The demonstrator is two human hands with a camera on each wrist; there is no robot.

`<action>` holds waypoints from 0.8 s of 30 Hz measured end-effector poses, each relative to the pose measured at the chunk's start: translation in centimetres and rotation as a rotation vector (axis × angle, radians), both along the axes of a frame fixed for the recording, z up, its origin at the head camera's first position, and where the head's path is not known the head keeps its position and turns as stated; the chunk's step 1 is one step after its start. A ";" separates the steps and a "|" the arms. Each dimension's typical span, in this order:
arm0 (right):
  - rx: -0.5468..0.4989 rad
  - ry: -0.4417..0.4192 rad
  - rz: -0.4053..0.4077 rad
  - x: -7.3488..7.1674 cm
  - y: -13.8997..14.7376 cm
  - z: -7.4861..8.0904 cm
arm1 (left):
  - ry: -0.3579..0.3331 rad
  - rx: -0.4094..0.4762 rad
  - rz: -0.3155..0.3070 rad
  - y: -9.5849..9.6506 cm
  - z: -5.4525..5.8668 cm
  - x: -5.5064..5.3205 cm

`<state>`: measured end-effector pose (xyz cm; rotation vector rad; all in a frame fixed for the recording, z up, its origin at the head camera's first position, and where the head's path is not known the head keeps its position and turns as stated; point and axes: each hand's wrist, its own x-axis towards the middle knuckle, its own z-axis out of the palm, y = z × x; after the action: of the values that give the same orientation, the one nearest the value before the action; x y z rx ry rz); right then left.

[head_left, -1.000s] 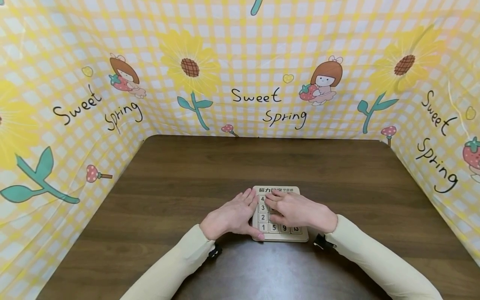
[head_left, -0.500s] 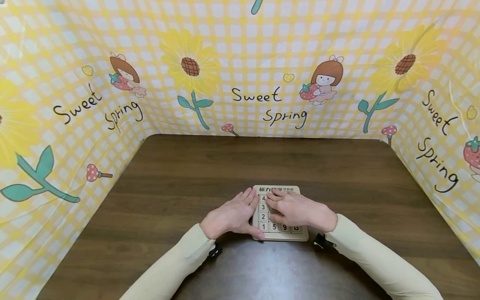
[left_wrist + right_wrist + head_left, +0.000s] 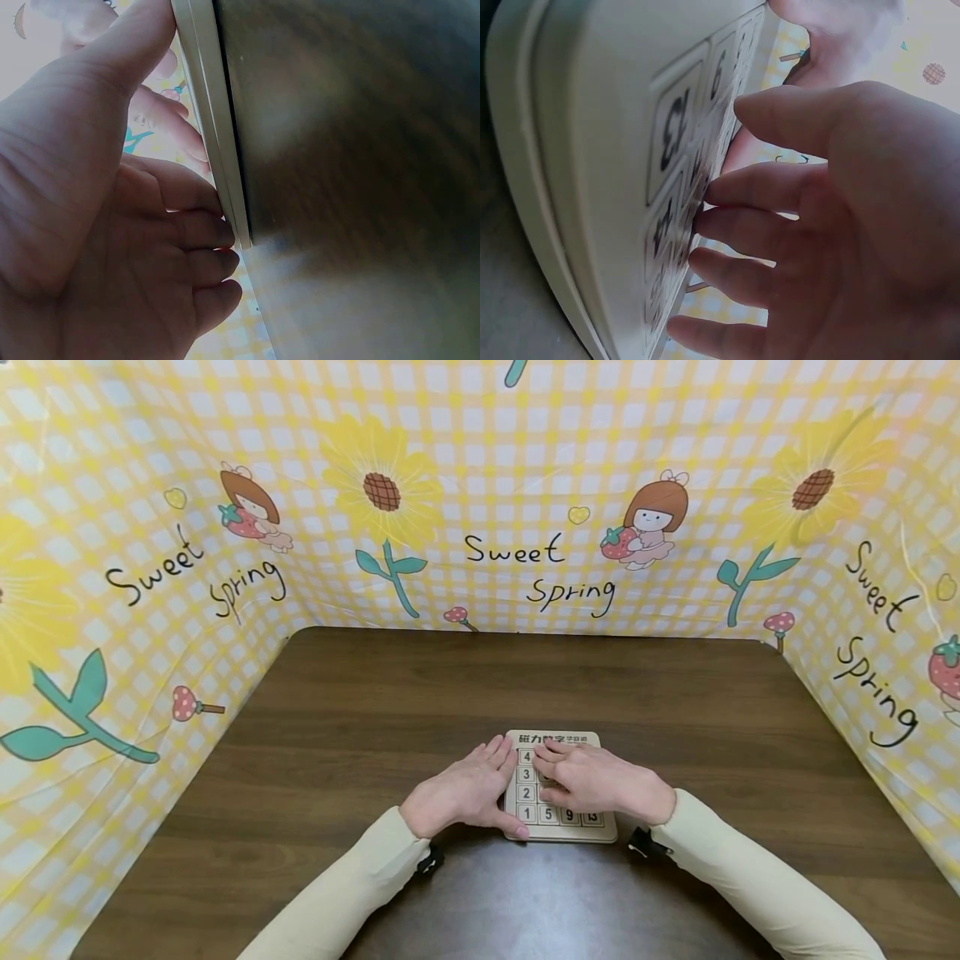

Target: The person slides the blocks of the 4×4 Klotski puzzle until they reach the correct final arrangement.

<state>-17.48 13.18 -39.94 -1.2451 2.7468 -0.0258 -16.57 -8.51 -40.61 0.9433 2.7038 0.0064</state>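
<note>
A cream number sliding puzzle (image 3: 562, 833) lies flat on the table, with dark Chinese lettering along its far edge. Tiles 1, 2, 3 and 4 run up its left column; 5, 9 and 13 show along the near row. My left hand (image 3: 465, 789) rests against the puzzle's left side, fingers extended, thumb on the near left corner. Over the tiles lies my right hand (image 3: 596, 781), hiding most of the middle and right ones. In the right wrist view its fingertips (image 3: 705, 221) touch or nearly touch the tile faces, gripping nothing.
The dark brown wooden table (image 3: 405, 685) extends around the puzzle on all sides. A yellow checked cloth (image 3: 480, 468) with printed flowers and words stands behind the table and along both sides. Both wrists wear a black strap (image 3: 429, 858).
The right fingers have shifted very slightly, uncovering more of the middle lettering at the puzzle's far edge. The left hand and the puzzle stay in place.
</note>
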 end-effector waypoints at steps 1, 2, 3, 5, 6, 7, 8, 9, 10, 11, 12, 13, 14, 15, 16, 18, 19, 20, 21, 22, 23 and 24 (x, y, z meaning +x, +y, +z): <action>-0.001 0.001 -0.004 0.0 0.0 0.1 | 0.003 0.000 -0.002 0.0 0.0 0.0; -0.001 0.007 -0.008 0.1 0.1 0.1 | 0.005 0.001 -0.003 0.0 0.0 0.0; -0.001 0.011 -0.010 0.1 0.1 0.2 | 0.005 0.002 -0.003 0.0 0.0 0.0; 0.001 0.015 -0.014 0.1 0.3 0.2 | 0.007 0.004 -0.004 0.0 0.0 0.0; -0.001 0.018 -0.012 0.2 0.4 0.3 | 0.007 0.005 -0.004 0.0 0.0 0.0; -0.001 0.021 -0.013 0.2 0.5 0.3 | 0.006 0.006 -0.004 0.0 0.0 0.0; -0.002 0.026 -0.013 0.2 0.6 0.3 | 0.005 0.006 -0.005 0.0 0.0 0.0; -0.005 0.032 -0.011 0.2 0.7 0.3 | 0.006 0.005 -0.005 0.0 0.0 0.0; -0.009 0.038 -0.010 0.3 0.8 0.2 | 0.007 0.004 -0.006 0.0 0.0 0.0; -0.015 0.047 -0.008 0.2 0.9 0.2 | 0.006 0.004 -0.005 0.0 0.0 0.0; -0.020 0.057 -0.004 0.3 0.9 0.2 | 0.006 0.003 -0.005 0.0 0.0 0.0; -0.022 0.061 -0.004 0.3 1.0 0.2 | 0.005 0.002 -0.004 0.0 0.1 0.0; -0.026 0.067 -0.003 0.3 1.1 0.1 | 0.004 0.002 -0.003 0.0 0.1 0.0; -0.029 0.073 0.000 0.3 1.1 0.1 | 0.005 0.002 -0.002 0.0 0.0 0.0; -0.031 0.077 0.003 0.3 1.1 0.1 | 0.005 0.003 -0.002 0.0 0.0 0.0; -0.030 0.073 0.002 0.3 1.2 0.0 | 0.006 0.004 -0.002 -0.1 -0.1 0.0; -0.029 0.070 0.002 0.3 1.2 0.0 | 0.007 0.006 -0.003 -0.1 -0.1 0.0; -0.028 0.067 0.001 0.3 1.2 0.0 | 0.008 0.007 -0.004 -0.1 -0.1 0.0; -0.027 0.069 0.003 0.3 1.2 0.1 | 0.010 0.007 -0.005 -0.1 -0.1 0.0; -0.026 0.070 0.003 0.3 1.2 0.1 | 0.010 0.008 -0.005 -0.1 -0.1 0.0; -0.025 0.067 0.001 0.3 1.2 0.1 | 0.011 0.009 -0.006 -0.1 -0.1 0.0; -0.026 0.067 0.001 0.3 1.2 0.1 | 0.011 0.009 -0.006 -0.1 -0.1 0.0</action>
<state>-17.14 14.38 -39.81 -1.2764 2.8119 -0.0199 -16.56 -8.65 -40.75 0.9574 2.7132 0.0128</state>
